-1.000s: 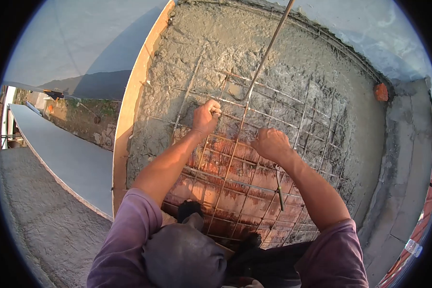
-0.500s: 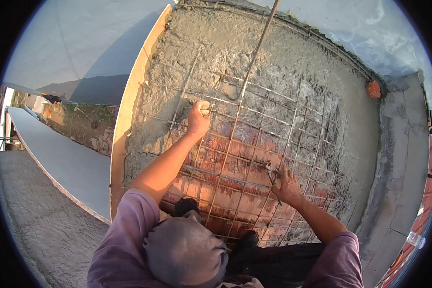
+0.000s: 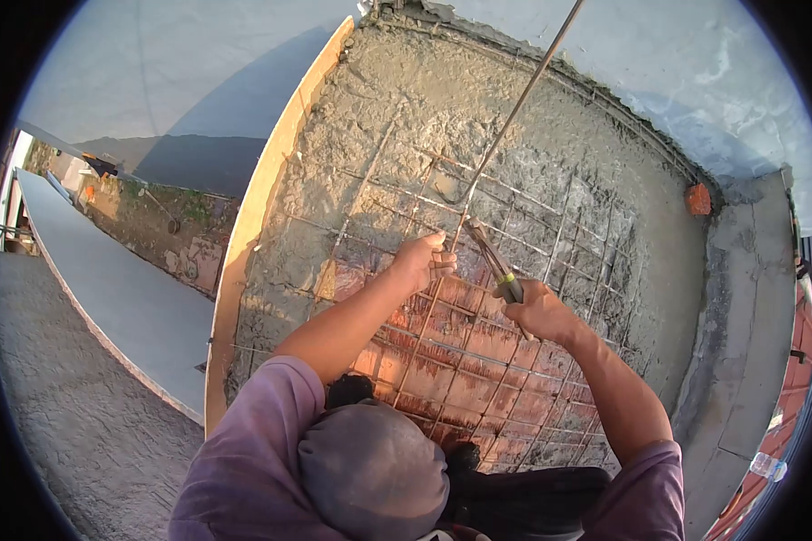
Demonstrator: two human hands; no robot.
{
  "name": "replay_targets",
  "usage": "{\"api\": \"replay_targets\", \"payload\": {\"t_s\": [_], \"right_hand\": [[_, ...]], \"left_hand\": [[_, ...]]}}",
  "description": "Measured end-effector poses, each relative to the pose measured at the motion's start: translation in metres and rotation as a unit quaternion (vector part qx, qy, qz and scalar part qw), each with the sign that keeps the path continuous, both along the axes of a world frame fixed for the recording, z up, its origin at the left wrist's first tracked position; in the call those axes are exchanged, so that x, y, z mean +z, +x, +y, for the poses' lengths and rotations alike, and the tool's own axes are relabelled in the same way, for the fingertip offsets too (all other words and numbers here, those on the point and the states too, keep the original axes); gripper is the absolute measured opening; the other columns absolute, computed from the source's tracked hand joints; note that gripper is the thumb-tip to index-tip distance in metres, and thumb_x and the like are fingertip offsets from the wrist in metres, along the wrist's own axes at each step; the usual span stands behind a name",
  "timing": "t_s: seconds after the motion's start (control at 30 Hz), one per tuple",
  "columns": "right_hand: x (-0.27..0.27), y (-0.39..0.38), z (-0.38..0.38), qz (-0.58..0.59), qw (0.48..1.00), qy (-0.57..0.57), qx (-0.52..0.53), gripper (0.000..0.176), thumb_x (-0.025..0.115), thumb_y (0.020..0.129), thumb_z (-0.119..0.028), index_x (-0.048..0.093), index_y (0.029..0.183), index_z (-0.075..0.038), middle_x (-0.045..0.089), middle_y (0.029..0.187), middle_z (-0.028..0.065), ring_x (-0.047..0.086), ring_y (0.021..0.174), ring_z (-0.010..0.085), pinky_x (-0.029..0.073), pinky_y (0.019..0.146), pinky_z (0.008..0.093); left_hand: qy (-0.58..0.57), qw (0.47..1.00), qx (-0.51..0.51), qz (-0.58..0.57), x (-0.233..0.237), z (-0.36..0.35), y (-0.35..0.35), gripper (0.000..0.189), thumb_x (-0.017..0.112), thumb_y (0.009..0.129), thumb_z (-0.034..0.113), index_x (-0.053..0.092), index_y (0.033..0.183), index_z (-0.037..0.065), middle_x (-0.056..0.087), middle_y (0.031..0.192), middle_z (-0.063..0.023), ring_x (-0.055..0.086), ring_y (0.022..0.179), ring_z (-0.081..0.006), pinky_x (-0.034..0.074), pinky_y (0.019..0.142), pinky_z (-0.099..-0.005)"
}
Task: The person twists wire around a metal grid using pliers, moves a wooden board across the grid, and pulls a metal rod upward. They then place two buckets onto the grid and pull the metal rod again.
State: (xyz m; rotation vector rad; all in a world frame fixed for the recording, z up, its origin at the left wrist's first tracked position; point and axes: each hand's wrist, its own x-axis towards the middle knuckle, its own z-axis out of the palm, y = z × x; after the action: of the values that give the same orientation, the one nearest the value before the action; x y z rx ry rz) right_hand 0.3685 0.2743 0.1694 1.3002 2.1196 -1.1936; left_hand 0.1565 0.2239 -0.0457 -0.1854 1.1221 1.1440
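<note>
My right hand [image 3: 536, 311] is wrapped round the handles of a pair of pliers [image 3: 505, 279] with green marks, whose jaws point up and left to a crossing in the steel rebar grid [image 3: 478, 311]. Close to the jaws, my left hand [image 3: 421, 261] is closed with its fingertips at the long steel bar [image 3: 523, 99]; anything inside its pinch is too small to make out. Under the grid lie wet concrete [image 3: 424, 99] and a reddish, wet-streaked surface [image 3: 397, 361] nearer my body.
An orange-brown board [image 3: 271, 189] edges the concrete on the left, with a pale curved panel [image 3: 117, 270] beyond it. A brick piece [image 3: 697, 199] lies at the right by a concrete ledge [image 3: 749, 298]. A clear bottle [image 3: 768, 466] is at the lower right.
The pliers and my right hand have moved up and left to the long bar, the pliers now pointing upward. My left hand has moved down and right, near the jaws. The view has shifted slightly.
</note>
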Motion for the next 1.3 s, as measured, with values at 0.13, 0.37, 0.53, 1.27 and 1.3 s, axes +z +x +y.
{"api": "replay_targets", "payload": {"t_s": [0.13,0.37,0.53,1.27,1.3], "right_hand": [[-0.038,-0.035,0.023,-0.091,0.99,0.092,0.062,0.033,0.062,0.092,-0.026,0.07,0.11,0.0,0.073,0.104,0.0231,0.072,0.096,0.0391,0.055,0.088,0.0465],[-0.048,-0.11,0.048,-0.196,0.914,0.274,0.228,0.027,0.059,0.095,-0.019,0.07,0.118,-0.008,0.072,0.113,0.021,0.071,0.105,0.0332,0.058,0.083,0.0442],[-0.075,-0.129,0.048,-0.22,0.861,0.382,0.253,0.044,0.058,0.098,-0.022,0.058,0.141,-0.016,0.061,0.126,0.0209,0.06,0.11,0.0361,0.056,0.084,0.0503],[-0.081,-0.139,0.078,-0.236,0.958,-0.076,0.143,0.045,0.092,0.069,-0.025,0.078,0.104,-0.001,0.076,0.099,0.0186,0.075,0.094,0.028,0.061,0.08,0.0461],[-0.089,-0.132,0.081,-0.224,0.96,-0.137,0.097,0.046,0.093,0.067,-0.025,0.078,0.104,-0.001,0.076,0.099,0.0179,0.075,0.094,0.0283,0.061,0.081,0.0461]], "left_hand": [[0.03,0.995,0.09,-0.001,-0.019,0.012,0.02,0.016,0.061,0.099,0.009,0.057,0.113,0.002,0.069,0.099,-0.0164,0.072,0.075,-0.0259,0.064,0.062,-0.0353],[0.067,0.981,0.113,0.139,0.001,-0.003,0.026,0.011,0.062,0.098,0.002,0.055,0.107,0.003,0.069,0.092,-0.0172,0.068,0.056,-0.0224,0.057,0.046,-0.0312],[0.095,0.981,0.093,0.142,-0.01,-0.005,0.026,0.015,0.062,0.099,0.004,0.055,0.112,0.001,0.069,0.084,-0.0128,0.067,0.056,-0.0198,0.056,0.047,-0.0301],[0.271,0.616,-0.09,0.734,-0.005,-0.034,-0.016,0.067,0.068,0.086,0.01,0.039,0.146,0.004,0.044,0.143,-0.0239,0.043,0.134,-0.0426,0.034,0.117,-0.0515],[0.31,0.587,-0.133,0.736,0.004,-0.027,-0.014,0.069,0.068,0.085,0.009,0.038,0.147,0.005,0.044,0.144,-0.0237,0.042,0.135,-0.0426,0.033,0.118,-0.0509]]}}
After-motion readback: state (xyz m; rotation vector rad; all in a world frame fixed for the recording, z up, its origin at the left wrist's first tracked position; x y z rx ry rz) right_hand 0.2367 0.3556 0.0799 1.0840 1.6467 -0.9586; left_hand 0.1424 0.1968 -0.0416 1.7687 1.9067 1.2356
